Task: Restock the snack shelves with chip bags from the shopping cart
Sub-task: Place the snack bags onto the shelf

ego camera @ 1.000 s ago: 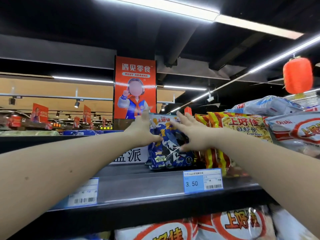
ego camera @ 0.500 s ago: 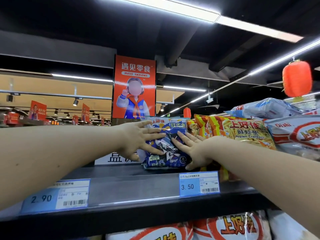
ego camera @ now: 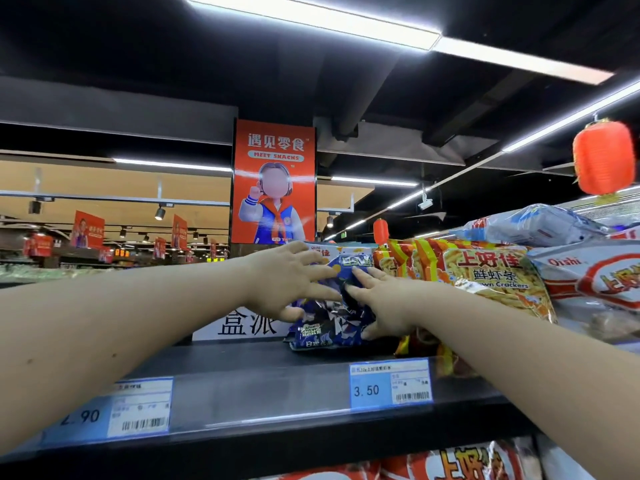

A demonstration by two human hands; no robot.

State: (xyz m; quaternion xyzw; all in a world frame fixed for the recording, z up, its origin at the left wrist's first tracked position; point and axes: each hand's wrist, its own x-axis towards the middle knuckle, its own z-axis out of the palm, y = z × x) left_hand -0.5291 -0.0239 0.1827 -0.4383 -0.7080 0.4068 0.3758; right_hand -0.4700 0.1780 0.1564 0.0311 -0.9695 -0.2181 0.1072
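Note:
A blue and white chip bag (ego camera: 323,332) stands upright on the dark top shelf (ego camera: 263,375), near its middle. My left hand (ego camera: 287,280) lies flat against the bag's front left with fingers spread and straight. My right hand (ego camera: 379,303) presses its front right side, fingers straight, thumb low by the bag's bottom corner. The bag's middle is crumpled between the two hands. The shopping cart is out of sight.
Orange-striped prawn cracker bags (ego camera: 485,278) and white Oishi bags (ego camera: 595,282) crowd the shelf to the right. More red and white bags (ego camera: 467,462) fill the shelf below. Price tags (ego camera: 389,384) line the shelf edge. A white sign (ego camera: 242,325) stands behind the bag.
Both hands closed in from the bag's sides onto its front and now press it. The bag has shifted slightly back and right, toward the cracker bags.

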